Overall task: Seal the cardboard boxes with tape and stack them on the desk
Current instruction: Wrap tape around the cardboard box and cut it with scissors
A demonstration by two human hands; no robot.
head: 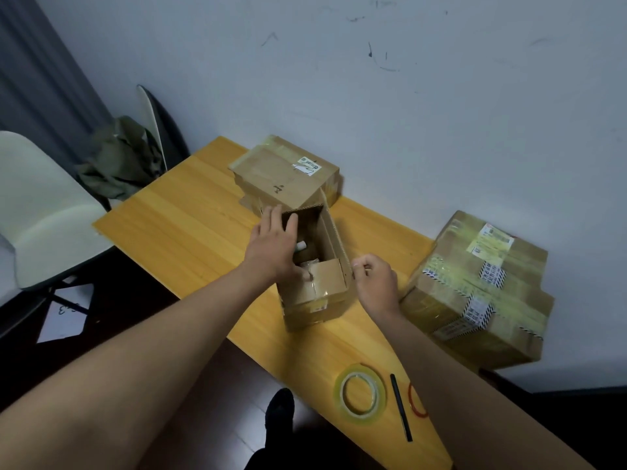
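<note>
An open cardboard box [314, 301] stands in the middle of the yellow wooden desk [190, 225]. Its near flap is folded down and its right flap stands up. My left hand [273, 244] lies flat over the box's left side, pressing the left flap inward. My right hand [375, 281] pinches the edge of the right flap. Something small and white shows inside the box. A sealed box [285, 173] sits behind it near the wall. A roll of clear tape [360, 395] lies at the desk's near edge.
Two taped boxes [481, 293] are stacked at the desk's right end against the wall. A black pen [401, 407] and a red rubber band [415, 401] lie beside the tape. A pale chair [44, 212] and green cloth [118, 161] are left of the desk.
</note>
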